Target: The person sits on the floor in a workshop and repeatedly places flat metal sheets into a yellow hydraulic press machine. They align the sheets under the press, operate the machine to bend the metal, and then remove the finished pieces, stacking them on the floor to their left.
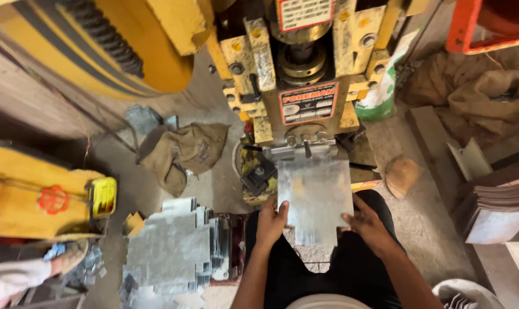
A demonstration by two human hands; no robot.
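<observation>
sheet blank held at the press die

a cramped workshop floor of bare concrete, crowded with yellow machinery. a yellow power press [305, 74] stands directly ahead of the seated person, with a large yellow flywheel [99, 46] at the upper left. burlap sacks [185, 151] lie crumpled on the floor to the left of the press base, and more sacking lies at the upper right.

step in hand: feeding. a galvanised sheet blank [315, 197] lies flat in front of the press, its far edge tucked under the tooling [305, 150] at the ram, its near notched end over the person's lap.

hand state:
- left hand [271, 220]: fingers curled around the left edge of the blank, thumb on top, gripping it.
- right hand [367, 223]: fingers closed on the right edge near the lower corner, holding it.

both hands sit on the near half of the sheet, apart from the tooling.

supply: a stack of cut sheet blanks [173, 246] lies on the floor just left of the person's left knee. a pile of flat plates [502, 200] rests at the right.

next move, as a judgement: the blank appears to need squaring against the die stops. this calls for even pressure from both hands, the sheet kept flat, and fingers kept on the near edges, well apart from the ram. whether the blank is fully seated cannot be told from this view.
</observation>
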